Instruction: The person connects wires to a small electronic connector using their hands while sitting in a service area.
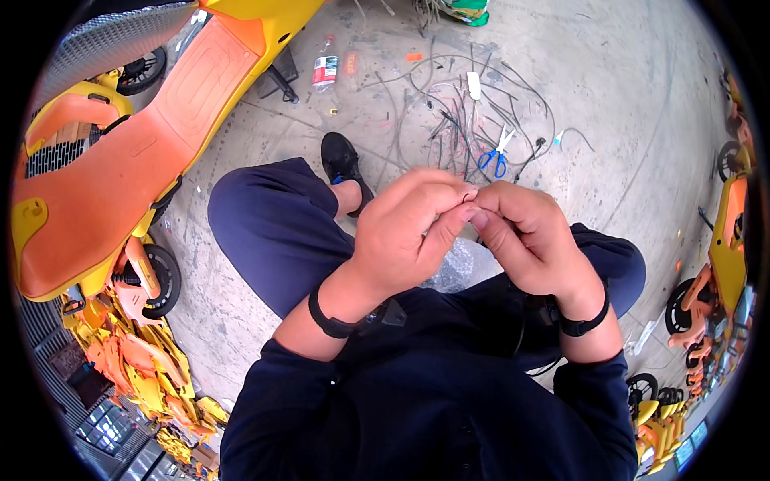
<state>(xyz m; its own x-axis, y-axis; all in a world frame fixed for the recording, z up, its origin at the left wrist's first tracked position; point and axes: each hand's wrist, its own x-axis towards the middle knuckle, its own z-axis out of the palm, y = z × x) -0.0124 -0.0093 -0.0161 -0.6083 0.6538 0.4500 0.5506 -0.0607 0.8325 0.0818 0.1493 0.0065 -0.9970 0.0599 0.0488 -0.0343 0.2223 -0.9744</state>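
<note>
My left hand (401,232) and my right hand (533,240) meet fingertip to fingertip above my lap, both closed in a pinch. A tiny dark, thin piece (467,197) shows at the left fingertips; it is too small to name, and the fingers hide whatever else they hold. On the floor just beyond my hands lie scissors (497,164) with blue handles, their blades parted and pointing away. Around them spreads a loose tangle of grey and black cables (457,124). Clear crinkled plastic (459,268) sits below my hands, between my legs.
A large orange and yellow ride-on vehicle body (188,96) stands at the left, with a pile of yellow and orange parts (144,369) nearer. A plastic bottle (325,70) lies on the concrete floor (618,88). More wheeled yellow vehicles (728,216) line the right edge.
</note>
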